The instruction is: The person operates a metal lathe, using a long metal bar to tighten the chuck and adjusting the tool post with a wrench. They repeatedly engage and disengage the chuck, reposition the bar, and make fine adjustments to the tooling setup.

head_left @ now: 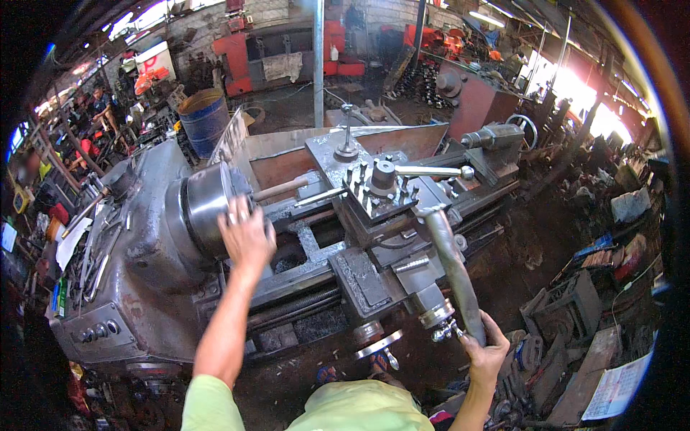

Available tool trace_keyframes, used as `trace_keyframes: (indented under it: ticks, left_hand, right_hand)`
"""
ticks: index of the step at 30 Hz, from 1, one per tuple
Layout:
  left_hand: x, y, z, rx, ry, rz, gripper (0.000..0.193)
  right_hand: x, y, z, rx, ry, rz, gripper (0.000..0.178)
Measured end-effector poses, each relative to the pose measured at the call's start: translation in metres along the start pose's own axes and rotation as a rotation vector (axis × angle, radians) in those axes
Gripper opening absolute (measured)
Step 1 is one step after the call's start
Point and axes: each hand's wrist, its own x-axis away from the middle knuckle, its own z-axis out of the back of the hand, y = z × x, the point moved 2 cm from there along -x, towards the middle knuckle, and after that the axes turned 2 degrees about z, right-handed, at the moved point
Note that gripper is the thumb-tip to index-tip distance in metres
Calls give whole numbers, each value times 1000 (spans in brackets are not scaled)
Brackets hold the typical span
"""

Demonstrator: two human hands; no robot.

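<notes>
My left hand is at the rim of the lathe's large round chuck, fingers spread and slightly blurred; whether it touches the metal I cannot tell. It holds nothing that I can see. A slim round workpiece sticks out of the chuck toward the tool post. My right hand is closed round the lower end of a long, thick grey pipe. The pipe slants up and left, its upper end in front of the tool post's right side. A long-handled lever reaches right from the tool post.
The tailstock stands at the lathe bed's far right end. Loose tools lie on the headstock at left. A handwheel juts out toward me. Behind are a blue drum and a steel post; scrap metal is heaped at right.
</notes>
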Motion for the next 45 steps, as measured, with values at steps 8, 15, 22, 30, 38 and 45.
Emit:
trace_keyframes:
  ticks: [8, 15, 22, 30, 38, 45]
  left_hand:
    - [79, 21, -29, 668, -623, 255, 28]
    - [-2, -33, 56, 901, -66, 72, 19]
    - [-137, -50, 52, 462, -90, -54, 31]
    - [-7, 4, -1, -54, 161, -89, 27]
    - [95, 48, -29, -103, -184, 28, 37]
    - [249, 82, -51, 714, -301, -142, 25]
  right_hand:
    - [-27, 1, -15, -19, -56, -10, 56]
    - [-23, 10, -13, -64, -23, -66, 56]
    - [-6, 12, -2, -51, 7, -98, 56]
    - [13, 23, 19, -153, 146, -79, 57]
    - [60, 51, 88, -427, 184, 0, 54]
    - [140, 144, 150, -202, 743, -485, 32]
